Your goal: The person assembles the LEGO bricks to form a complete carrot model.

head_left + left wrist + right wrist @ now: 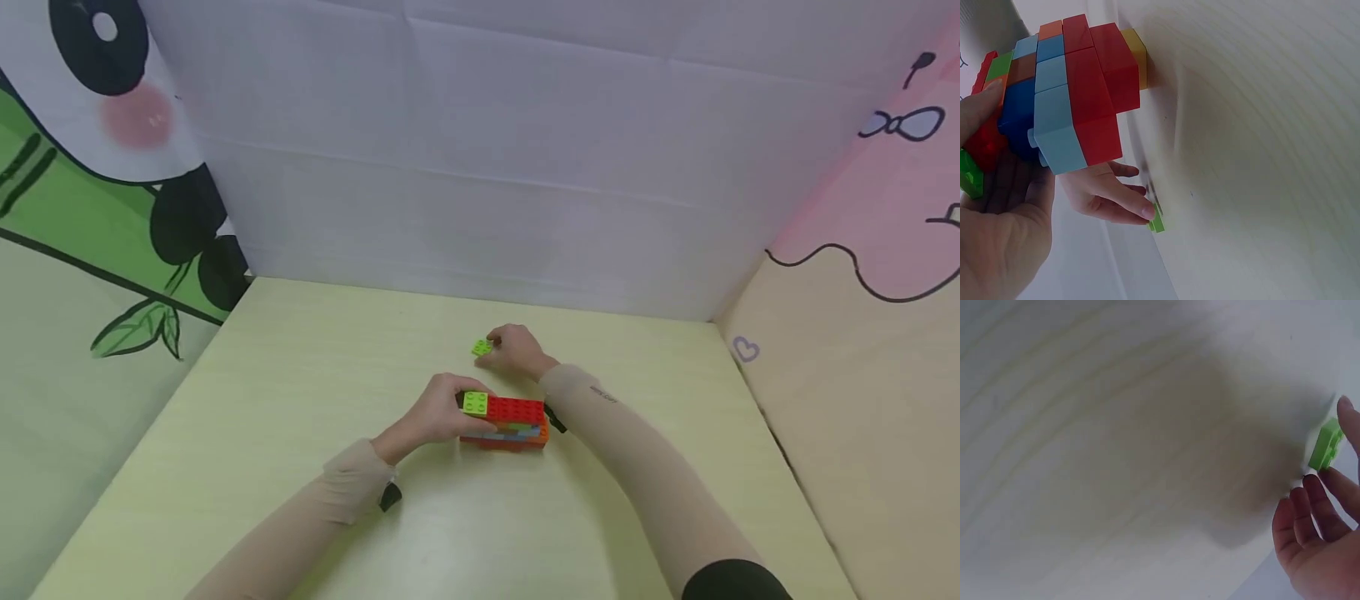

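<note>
My left hand [435, 410] grips a stack of toy building bricks [517, 409] by its left end, thumb on the near side. Red bricks and a lime green brick [476, 403] top it; the left wrist view shows light blue, dark blue, brown and orange bricks [1052, 75] in its layers. A yellow brick [1135, 56] juts out at its base. Farther back, my right hand [516, 350] pinches a small lime green brick [482, 347] at the tabletop. In the right wrist view its thumb and index finger lie at opposite ends of that brick [1325, 445].
A pale wood-grain table [360, 350] lies under both hands. White sheeting [465, 167] stands along its back edge. Side panels carry cartoon drawings, green and black at left [112, 192], pink at right [892, 200].
</note>
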Demonstrator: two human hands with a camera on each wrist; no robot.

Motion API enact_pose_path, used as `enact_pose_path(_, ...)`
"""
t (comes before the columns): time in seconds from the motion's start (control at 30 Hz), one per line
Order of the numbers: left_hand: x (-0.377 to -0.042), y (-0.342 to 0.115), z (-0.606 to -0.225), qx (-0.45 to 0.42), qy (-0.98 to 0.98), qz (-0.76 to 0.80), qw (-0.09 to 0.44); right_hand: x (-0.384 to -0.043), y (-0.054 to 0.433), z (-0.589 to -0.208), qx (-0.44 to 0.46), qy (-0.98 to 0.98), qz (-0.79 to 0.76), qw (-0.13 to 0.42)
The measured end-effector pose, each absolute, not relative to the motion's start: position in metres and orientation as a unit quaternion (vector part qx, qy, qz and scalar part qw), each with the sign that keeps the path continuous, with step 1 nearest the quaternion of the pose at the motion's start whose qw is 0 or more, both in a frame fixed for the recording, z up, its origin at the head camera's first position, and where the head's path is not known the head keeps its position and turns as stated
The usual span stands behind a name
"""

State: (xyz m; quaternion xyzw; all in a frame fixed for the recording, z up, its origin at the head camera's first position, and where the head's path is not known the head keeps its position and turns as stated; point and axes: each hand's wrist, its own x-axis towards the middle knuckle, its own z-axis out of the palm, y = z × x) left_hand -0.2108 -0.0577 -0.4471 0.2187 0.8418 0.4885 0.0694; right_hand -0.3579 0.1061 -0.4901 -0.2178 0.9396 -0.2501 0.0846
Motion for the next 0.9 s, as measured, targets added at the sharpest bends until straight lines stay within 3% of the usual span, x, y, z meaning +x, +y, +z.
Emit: enact_pose_path(0.9, -0.211, -0.055, -0.443, 0.2, 0.839, 0.498, 0.088, -0.318, 0.16, -0.447, -0.228, 0.919, -0.306, 0.1)
